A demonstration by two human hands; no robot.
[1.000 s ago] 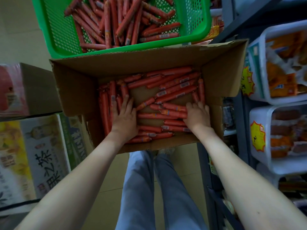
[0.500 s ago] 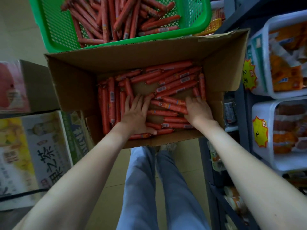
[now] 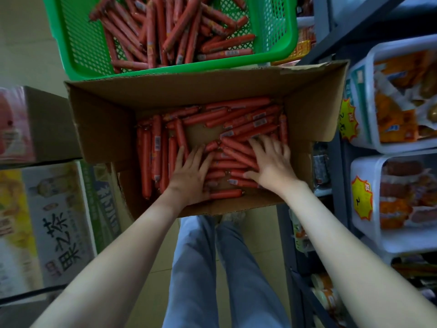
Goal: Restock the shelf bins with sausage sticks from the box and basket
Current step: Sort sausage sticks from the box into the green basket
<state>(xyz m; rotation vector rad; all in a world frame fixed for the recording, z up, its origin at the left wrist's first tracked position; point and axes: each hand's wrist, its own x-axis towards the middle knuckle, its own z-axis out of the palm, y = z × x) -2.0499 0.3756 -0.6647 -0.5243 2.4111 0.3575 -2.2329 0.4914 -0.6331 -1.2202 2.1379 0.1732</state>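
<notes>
Inside the cardboard box [image 3: 106, 129], the left hand [image 3: 189, 176] lay flat with fingers straight and the right hand [image 3: 272, 164] with fingers spread, both pressing loose sausage sticks [image 3: 238, 124], gripping none. Scooped between open palms, the slick sticks could slip out and fall short of the shelf bins [image 3: 365, 237]. Farther off, the green basket [image 3: 292, 31] held more.

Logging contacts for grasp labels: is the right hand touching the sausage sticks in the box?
Touching. Head view: right hand lies spread on the sausage sticks in the cardboard box.
</notes>
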